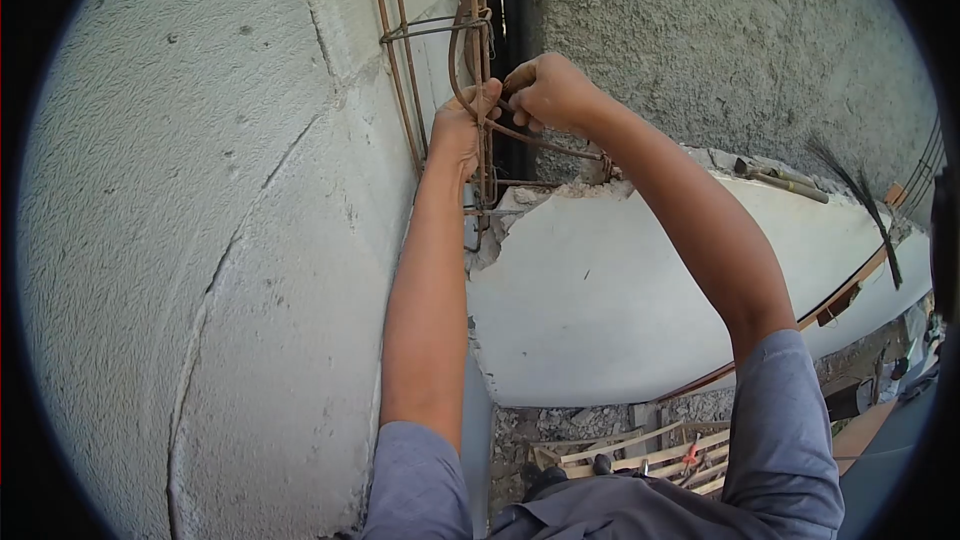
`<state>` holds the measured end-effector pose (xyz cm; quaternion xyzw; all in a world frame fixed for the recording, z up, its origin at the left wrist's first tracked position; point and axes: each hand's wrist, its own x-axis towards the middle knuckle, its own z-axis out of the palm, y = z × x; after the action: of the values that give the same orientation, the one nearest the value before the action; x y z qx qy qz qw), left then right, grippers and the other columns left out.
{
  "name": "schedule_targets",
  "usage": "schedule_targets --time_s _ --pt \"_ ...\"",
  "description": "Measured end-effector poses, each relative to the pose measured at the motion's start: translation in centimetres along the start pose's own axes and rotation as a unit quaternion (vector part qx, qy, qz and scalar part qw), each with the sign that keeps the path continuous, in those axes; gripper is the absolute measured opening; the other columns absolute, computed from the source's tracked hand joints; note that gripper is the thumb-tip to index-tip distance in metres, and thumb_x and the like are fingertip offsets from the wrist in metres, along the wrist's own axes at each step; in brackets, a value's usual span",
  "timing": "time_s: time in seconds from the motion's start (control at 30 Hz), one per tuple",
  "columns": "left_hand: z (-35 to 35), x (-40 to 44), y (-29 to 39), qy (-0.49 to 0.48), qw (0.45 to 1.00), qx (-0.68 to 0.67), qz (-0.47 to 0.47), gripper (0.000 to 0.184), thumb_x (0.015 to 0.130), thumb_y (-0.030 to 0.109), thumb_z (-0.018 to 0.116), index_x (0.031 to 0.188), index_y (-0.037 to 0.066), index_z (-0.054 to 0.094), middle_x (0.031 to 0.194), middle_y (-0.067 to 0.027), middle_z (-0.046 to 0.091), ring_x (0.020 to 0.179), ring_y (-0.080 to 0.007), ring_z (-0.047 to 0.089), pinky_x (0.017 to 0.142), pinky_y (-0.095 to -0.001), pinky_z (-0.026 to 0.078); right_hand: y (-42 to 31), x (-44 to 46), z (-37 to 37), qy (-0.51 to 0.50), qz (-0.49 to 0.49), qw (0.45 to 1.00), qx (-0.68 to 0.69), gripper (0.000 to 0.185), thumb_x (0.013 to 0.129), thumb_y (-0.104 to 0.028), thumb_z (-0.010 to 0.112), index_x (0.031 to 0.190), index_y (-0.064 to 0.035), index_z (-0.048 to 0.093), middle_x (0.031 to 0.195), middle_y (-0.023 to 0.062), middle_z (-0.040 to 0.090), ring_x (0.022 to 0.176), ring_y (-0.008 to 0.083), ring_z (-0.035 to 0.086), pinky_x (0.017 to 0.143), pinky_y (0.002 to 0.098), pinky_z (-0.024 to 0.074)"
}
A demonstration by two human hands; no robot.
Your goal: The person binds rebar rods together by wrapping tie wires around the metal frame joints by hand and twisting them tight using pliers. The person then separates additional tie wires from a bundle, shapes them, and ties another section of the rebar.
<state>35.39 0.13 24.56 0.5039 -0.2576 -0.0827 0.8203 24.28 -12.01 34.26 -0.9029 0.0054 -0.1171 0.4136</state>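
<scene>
Upright rusty rebar [480, 60] rises beside the wall, with a bent bar [456, 45] curving down next to it. My left hand [458, 130] is closed around the rebar, its thumb against the upright bars. Just to the right, my right hand [552, 95] has its fingers pinched together close to the bars; what lies between the fingertips is too small to make out. A stirrup tie [425, 30] crosses the bars above my hands. Below them, a rusty bar [550, 145] slants toward the broken top of the white wall.
A cracked plastered wall [270, 240] stands close on the left, rough concrete [720, 40] behind. On the white wall [620, 290] lie a bundle of thin wires [865, 195] and short sticks [785, 183]. Wooden slats [660, 455] and rubble are far below, near my feet.
</scene>
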Motion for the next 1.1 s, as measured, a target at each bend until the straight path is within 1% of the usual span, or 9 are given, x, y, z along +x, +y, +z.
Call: schedule_targets --time_s 0.17,0.27,0.37,0.5,0.7,0.83,0.9,1.0,1.1 --pt "-0.4 1.0 -0.5 -0.059 0.998 -0.031 0.0 0.034 0.083 0.039 0.079 0.087 0.008 0.065 0.072 -0.0001 0.061 0.066 -0.0112 0.058 0.06 -0.0246 0.043 -1.2 -0.8 -1.1 -0.052 0.036 0.99 0.125 0.025 0.085 0.004 0.055 0.105 0.0157 0.065 0.078 0.016 0.07 0.064 0.0202 0.069 0.048 0.028 0.0538" --pt "-0.2 0.5 -0.7 -0.05 0.998 -0.037 0.002 0.038 0.081 0.044 0.08 0.088 0.01 0.068 0.072 0.0027 0.059 0.063 -0.0084 0.055 0.058 -0.0229 0.042 -0.3 -0.6 -2.1 -0.055 0.006 0.998 0.018 0.028 0.088 -0.001 0.061 0.114 0.01 0.064 0.095 0.0149 0.071 0.083 0.0238 0.072 0.071 0.0328 0.0601" --pt "-0.1 0.4 -0.5 -0.047 0.998 -0.045 -0.004 0.036 0.083 0.043 0.079 0.089 0.009 0.067 0.07 0.0028 0.059 0.063 -0.0074 0.054 0.056 -0.0213 0.041 3.1 0.3 -1.3 0.152 -0.42 0.852 -0.274 0.027 0.085 -0.004 0.065 0.111 0.0023 0.067 0.1 0.0127 0.07 0.094 0.0271 0.068 0.082 0.0371 0.0561" --pt "-0.1 0.3 -0.6 -0.056 0.997 -0.053 0.003 0.035 0.085 0.043 0.077 0.092 0.009 0.067 0.07 0.0035 0.058 0.062 -0.0065 0.053 0.055 -0.0205 0.039 3.5 1.4 -0.3 0.178 -0.478 0.782 -0.359 0.008 0.08 -0.012 0.065 0.085 -0.0056 0.067 0.091 0.0076 0.064 0.095 0.0281 0.065 0.081 0.0403 0.0514" --pt "-0.3 0.3 -0.8 -0.059 0.996 -0.063 0.008 0.036 0.089 0.042 0.073 0.097 0.007 0.069 0.072 0.0036 0.058 0.062 -0.0064 0.051 0.054 -0.0209 0.038 3.9 1.4 1.4 0.17 -0.369 0.865 -0.294 0.015 0.086 -0.015 0.064 0.081 -0.0023 0.07 0.079 0.0134 0.066 0.072 0.0318 0.064 0.069 0.0427 0.0512" --pt "-0.1 0.2 -1.1 -0.078 0.991 -0.104 0.011 0.036 0.091 0.04 0.069 0.099 0.005 0.069 0.075 0.0028 0.059 0.067 -0.0072 0.052 0.059 -0.0216 0.04 3.9 2.3 3.0 0.163 -0.127 0.978 -0.019 0.023 0.089 -0.013 0.058 0.072 0.0001 0.066 0.063 0.0101 0.061 0.052 0.0245 0.056 0.052 0.038 0.044" --pt "0.2 -0.1 -0.9 -0.073 0.991 -0.109 0.012 0.035 0.092 0.039 0.069 0.099 0.004 0.07 0.077 0.0026 0.06 0.069 -0.0075 0.052 0.062 -0.0222 0.041 2.9 2.4 2.9 0.102 0.025 0.983 0.153 0.026 0.091 -0.012 0.056 0.072 0.0018 0.066 0.06 0.0077 0.059 0.048 0.0189 0.053 0.046 0.0342 0.0397" --pt "0.2 -0.3 -0.9 -0.084 0.99 -0.114 0.019 0.035 0.092 0.038 0.069 0.101 0.004 0.07 0.079 0.0024 0.061 0.072 -0.0079 0.053 0.065 -0.0227 0.043 1.8 2.1 1.9 0.051 0.125 0.951 0.278 0.027 0.089 -0.01 0.053 0.081 0.0115 0.066 0.072 0.0156 0.067 0.062 0.0224 0.065 0.059 0.0364 0.0521" --pt "0.8 -0.1 -0.9 -0.091 0.988 -0.127 0.006 0.034 0.091 0.036 0.07 0.102 0.004 0.069 0.081 0.0019 0.061 0.072 -0.0079 0.055 0.065 -0.0221 0.044 1.8 -0.9 -0.5 0.012 0.015 0.994 0.112 0.026 0.092 -0.016 0.06 0.097 0.0071 0.07 0.081 0.0145 0.069 0.068 0.0208 0.065 0.062 0.0319 0.0538"
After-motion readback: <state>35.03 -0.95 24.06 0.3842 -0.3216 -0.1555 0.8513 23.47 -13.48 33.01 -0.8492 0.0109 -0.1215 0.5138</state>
